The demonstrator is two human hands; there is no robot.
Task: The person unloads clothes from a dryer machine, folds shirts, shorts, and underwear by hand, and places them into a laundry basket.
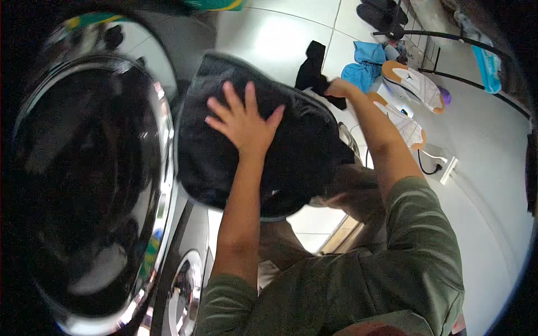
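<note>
A large black fabric item (302,143) with a raised, rounded rim, perhaps a laundry bag or basket, is in front of my body. My left hand (244,120) lies on its dark surface with the fingers spread. At its far right edge, my right hand (341,88) is closed on a black cloth (311,64), which hangs or lies beside the rim; its exact garment kind is not clear. Part of the right fingers is hidden by the cloth.
A front-loading washing machine's round door (84,185) with a chrome ring fills the left side. White-and-tan sneakers (414,84), a blue cloth (364,67) and dark slippers (381,17) are at the right near a black rack (471,42). A power strip (449,171) lies near the wall.
</note>
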